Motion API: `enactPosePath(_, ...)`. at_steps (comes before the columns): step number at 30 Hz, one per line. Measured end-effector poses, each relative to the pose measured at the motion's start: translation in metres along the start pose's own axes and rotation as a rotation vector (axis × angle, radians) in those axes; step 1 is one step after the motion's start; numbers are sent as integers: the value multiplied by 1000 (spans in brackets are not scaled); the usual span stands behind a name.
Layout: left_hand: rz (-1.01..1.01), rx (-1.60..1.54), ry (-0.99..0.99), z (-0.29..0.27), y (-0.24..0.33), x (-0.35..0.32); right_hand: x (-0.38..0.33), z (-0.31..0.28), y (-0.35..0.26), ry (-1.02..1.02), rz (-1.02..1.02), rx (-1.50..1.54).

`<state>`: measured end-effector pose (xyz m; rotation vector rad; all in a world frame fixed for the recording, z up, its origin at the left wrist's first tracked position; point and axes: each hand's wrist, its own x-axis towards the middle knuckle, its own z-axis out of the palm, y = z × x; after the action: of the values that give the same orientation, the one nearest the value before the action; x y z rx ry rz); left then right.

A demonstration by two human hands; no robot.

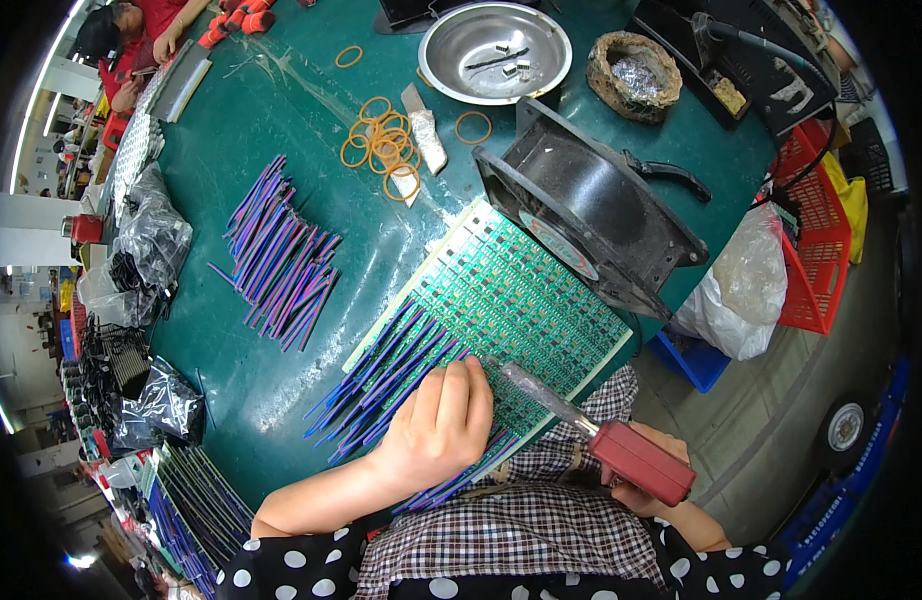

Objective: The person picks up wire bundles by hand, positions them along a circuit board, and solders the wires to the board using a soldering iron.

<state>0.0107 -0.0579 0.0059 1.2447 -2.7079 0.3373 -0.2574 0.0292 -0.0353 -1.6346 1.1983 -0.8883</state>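
Observation:
A green circuit board panel, patterned with many small repeated circuits, lies tilted at the table's near edge. Rows of blue and purple wires run out from it to the left. My left hand rests over the board with its fingers pinched together at a wire end. In my right hand is a soldering iron with a boxy red handle. Its grey tip points up and left, close to my left fingertips. Whether the tip touches the board cannot be made out.
Left on the green table lies a pile of loose wires. Behind are rubber bands, a metal bowl and a rough round pot. A black fan stands against the board's far right side. Another person sits far left.

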Motion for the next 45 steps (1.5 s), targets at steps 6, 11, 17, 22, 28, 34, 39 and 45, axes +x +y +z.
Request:
enactPosePath(6, 21, 26, 1, 1, 0, 1, 0, -2, 10, -24, -112, -67)
enactPosePath(11, 66, 71, -14, 1, -1, 3, 10, 0, 0, 66, -178, -137)
enactPosePath(17, 107, 131, -21, 0, -1, 4, -7, -6, 5, -13, 6, 52)
enactPosePath(22, 114, 171, -24, -2, -1, 2, -8, 0, 3, -50, 151, 259)
enactPosePath(28, -193, -196, -69, -18, -14, 4, -19, 8, 5, 189, 372, 551)
enactPosePath(34, -602, -187, 130, 8, -87, -10, -14, 10, -1, 219, 378, 558)
enactPosePath(39, -638, -110, 78, 20, -96, -7, -12, 11, -5, 208, 380, 551)
enactPosePath(45, -740, -482, 300, 15, -110, -10, -15, 11, -1, 221, 366, 570)
